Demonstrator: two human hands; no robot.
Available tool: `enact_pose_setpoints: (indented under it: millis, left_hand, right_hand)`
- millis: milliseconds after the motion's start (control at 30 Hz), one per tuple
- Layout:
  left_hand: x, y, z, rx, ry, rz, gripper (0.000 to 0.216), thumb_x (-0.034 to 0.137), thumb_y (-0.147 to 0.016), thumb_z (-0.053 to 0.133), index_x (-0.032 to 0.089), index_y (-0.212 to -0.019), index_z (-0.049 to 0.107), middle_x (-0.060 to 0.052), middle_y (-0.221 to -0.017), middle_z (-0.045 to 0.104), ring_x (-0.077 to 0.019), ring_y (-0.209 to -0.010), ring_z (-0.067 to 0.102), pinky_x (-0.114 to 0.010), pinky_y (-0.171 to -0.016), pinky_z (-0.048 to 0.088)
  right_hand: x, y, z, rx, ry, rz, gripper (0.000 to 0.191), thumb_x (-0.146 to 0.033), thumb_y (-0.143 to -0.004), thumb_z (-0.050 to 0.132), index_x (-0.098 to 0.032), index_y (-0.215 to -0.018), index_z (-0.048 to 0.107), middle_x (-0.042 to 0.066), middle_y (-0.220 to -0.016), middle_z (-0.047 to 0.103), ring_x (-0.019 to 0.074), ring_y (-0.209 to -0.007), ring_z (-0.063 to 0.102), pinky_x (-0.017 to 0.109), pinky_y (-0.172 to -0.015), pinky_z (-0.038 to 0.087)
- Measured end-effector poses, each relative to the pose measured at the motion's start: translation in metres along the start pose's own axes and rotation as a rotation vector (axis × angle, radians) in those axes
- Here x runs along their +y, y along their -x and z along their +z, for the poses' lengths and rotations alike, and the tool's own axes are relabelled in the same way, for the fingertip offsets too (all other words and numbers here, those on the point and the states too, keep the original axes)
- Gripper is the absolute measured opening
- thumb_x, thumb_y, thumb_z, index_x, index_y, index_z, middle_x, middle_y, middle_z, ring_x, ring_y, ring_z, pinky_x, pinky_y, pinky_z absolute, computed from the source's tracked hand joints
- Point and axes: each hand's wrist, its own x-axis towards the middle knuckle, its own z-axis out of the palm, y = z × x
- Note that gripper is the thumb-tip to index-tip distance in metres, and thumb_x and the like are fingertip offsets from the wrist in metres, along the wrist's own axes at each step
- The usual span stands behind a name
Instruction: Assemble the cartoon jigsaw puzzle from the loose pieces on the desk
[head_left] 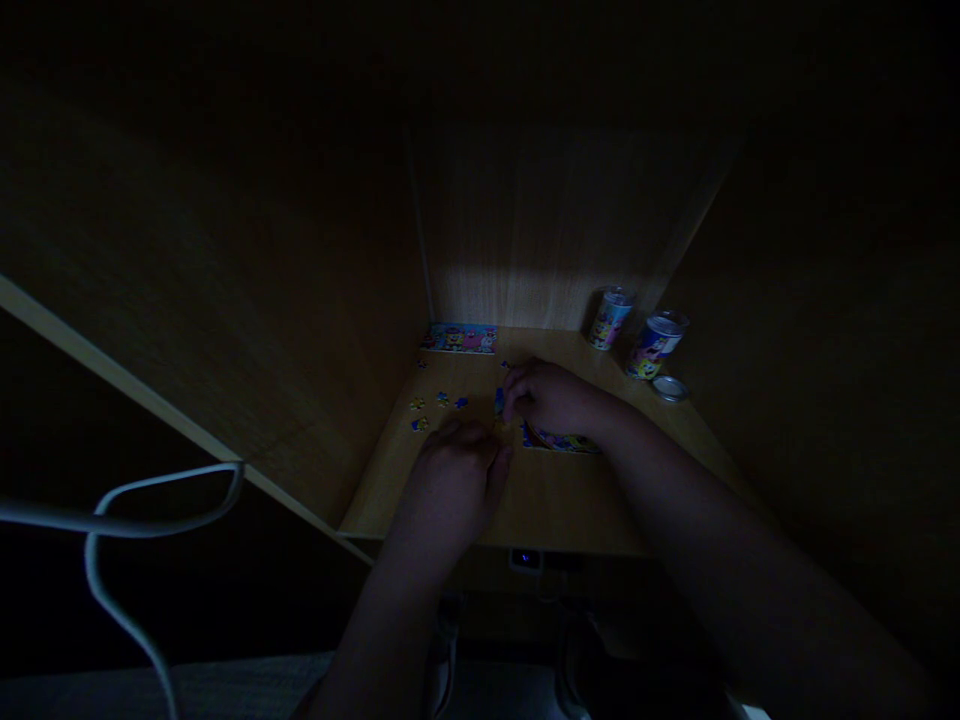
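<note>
My right hand (541, 392) bends over a small strip of joined jigsaw pieces (499, 402), with thumb and fingertips closed on its right edge. My left hand (463, 468) rests on the wooden surface just below that strip, fingers curled; whether it grips a piece is hidden. A partly assembled jigsaw puzzle (559, 441) lies under and to the right of my right hand, partly covered by the wrist. Several loose jigsaw pieces (442, 399) are scattered to the left of my hands. One more loose piece (505, 365) lies beyond my right fingers.
A colourful cartoon picture card (461, 338) lies at the back left. Two cartoon-printed cans (610, 320) (654, 346) stand at the back right, beside a round metal lid (670, 388). Wooden panels enclose the surface (577, 510). A white cable (127, 527) loops at the left.
</note>
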Motion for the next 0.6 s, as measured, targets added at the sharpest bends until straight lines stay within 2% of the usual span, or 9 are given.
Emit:
enact_pose_setpoints:
  millis: [333,600]
  left_hand:
    - [0.0007,0.0004,-0.0002,-0.032,-0.013,-0.012,0.024,0.022,-0.106,0.063,0.019,-0.085,0.075,-0.008,-0.09,0.071,-0.0275,-0.09,0.068,-0.046,-0.086,0.058]
    - [0.0024,-0.0002,-0.0007,-0.034,0.026,-0.031,0.019,0.023,-0.106,0.063,0.017,-0.094,0.077,-0.011,-0.096,0.073,-0.0295,-0.096,0.07,-0.049,-0.091,0.059]
  right_hand:
    - [-0.0027,0.0003,-0.0003,-0.003,-0.05,0.012,0.038,0.007,-0.081,0.058,-0.021,-0.079,0.082,0.001,-0.092,0.078,0.016,-0.091,0.071,0.029,-0.09,0.053]
    - [0.0002,-0.0013,0.0011,0.036,-0.005,-0.06,0.037,0.007,-0.083,0.06,-0.022,-0.082,0.083,0.002,-0.095,0.077,0.0176,-0.097,0.07,0.031,-0.095,0.053]
